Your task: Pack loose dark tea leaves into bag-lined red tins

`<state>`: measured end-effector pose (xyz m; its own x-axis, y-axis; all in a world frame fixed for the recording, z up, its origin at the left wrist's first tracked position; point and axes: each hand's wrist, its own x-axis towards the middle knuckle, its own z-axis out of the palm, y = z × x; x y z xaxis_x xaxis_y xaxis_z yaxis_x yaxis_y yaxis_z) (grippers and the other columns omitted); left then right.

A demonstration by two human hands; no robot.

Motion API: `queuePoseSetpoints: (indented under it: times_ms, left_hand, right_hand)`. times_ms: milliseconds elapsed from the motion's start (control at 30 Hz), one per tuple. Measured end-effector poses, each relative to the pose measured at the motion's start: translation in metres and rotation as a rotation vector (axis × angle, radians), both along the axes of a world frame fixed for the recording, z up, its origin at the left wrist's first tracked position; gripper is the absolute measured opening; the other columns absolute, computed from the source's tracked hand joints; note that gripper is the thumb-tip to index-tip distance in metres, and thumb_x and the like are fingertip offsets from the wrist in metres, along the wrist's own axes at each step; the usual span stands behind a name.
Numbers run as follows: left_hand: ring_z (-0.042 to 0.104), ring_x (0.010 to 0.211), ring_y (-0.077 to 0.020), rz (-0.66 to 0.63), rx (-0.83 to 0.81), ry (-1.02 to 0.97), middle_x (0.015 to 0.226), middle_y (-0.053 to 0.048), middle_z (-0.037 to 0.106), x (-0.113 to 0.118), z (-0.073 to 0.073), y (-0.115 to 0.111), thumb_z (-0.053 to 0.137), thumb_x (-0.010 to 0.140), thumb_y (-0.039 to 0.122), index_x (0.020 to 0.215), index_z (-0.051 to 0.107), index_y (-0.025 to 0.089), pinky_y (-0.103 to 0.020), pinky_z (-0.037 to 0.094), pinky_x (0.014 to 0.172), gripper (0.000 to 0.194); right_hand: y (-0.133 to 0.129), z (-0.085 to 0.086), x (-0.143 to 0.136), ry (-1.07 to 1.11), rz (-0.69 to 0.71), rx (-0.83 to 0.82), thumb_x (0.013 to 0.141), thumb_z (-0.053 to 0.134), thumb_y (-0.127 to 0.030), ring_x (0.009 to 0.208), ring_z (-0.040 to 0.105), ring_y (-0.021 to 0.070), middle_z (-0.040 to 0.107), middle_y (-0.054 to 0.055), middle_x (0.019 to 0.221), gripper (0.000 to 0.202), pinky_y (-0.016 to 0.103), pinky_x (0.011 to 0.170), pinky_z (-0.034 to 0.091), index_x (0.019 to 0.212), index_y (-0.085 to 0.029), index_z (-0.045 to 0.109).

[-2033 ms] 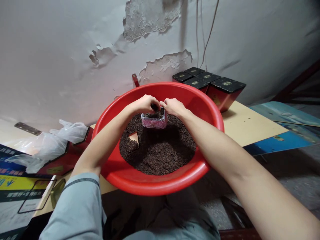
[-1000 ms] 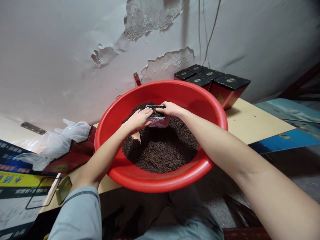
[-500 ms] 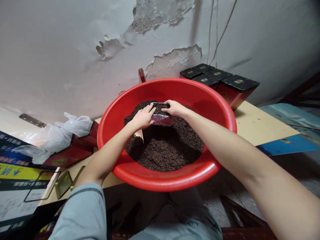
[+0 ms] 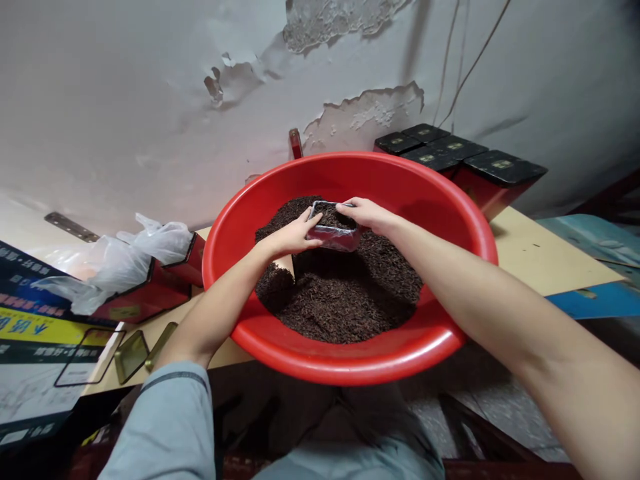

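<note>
A large red basin [image 4: 350, 370] holds a heap of dark, loose dried leaves [image 4: 345, 300]. Inside it, a red tin with a clear plastic lining [image 4: 337, 239] stands filled with the same leaves up near its rim. My left hand [image 4: 299, 233] grips the tin's left side, fingers at the rim. On the far right rim rests my right hand [image 4: 366, 213], its fingertips over the leaves and the edge. A pale scoop-like piece [image 4: 284, 268] lies half sunk in the heap, left of the tin.
Red tins with black lids [image 4: 503, 167] stand at the back right. Plastic bags [image 4: 107, 267] cover open red tins [image 4: 150, 293] on the left. Gold lids [image 4: 131, 357] lie on the table [image 4: 555, 257] near the left front; a peeling wall rises behind.
The view has shifted slightly, moving the basin rightward in the picture. My left hand has slid from over the leaves to the tin's left side, showing more of the rim.
</note>
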<state>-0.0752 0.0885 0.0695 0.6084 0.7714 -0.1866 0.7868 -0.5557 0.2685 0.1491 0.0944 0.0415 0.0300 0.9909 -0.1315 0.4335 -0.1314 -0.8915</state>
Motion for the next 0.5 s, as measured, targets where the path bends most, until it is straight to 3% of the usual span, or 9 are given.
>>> queuePoseSetpoints:
  times_ms: [133,300,500]
  left_hand:
    - [0.017,0.164,-0.0335,-0.02,0.015,-0.034,0.178,-0.022,0.0,0.001,-0.005,-0.003,0.066,0.095,0.038,0.171,0.02,0.01,-0.043,0.022,0.133,0.093]
    - [0.008,0.166,-0.0278,-0.046,0.064,-0.173,0.178,-0.024,-0.001,0.002,-0.011,-0.011,0.064,0.093,0.03,0.17,-0.014,0.008,-0.042,0.027,0.132,0.112]
    - [0.006,0.167,-0.0295,-0.092,0.144,-0.089,0.178,-0.023,0.015,0.011,-0.004,-0.015,0.06,0.095,0.031,0.17,-0.016,0.013,-0.06,0.015,0.132,0.109]
  right_hand:
    - [0.001,-0.001,-0.002,-0.027,-0.079,0.0,0.097,0.069,-0.042,0.093,0.071,0.0207,0.079,0.01,0.109,0.026,0.03,0.08,0.056,0.104,-0.018,0.071]
    - [0.0,0.003,-0.006,-0.202,-0.074,0.009,0.092,0.074,-0.044,0.087,0.072,0.0229,0.079,0.01,0.094,0.026,0.032,0.08,0.057,0.089,-0.019,0.071]
    - [-0.004,0.015,0.003,-0.076,-0.029,-0.134,0.098,0.063,-0.057,0.086,0.073,0.0248,0.079,0.013,0.113,0.039,0.034,0.067,0.059,0.111,-0.021,0.072]
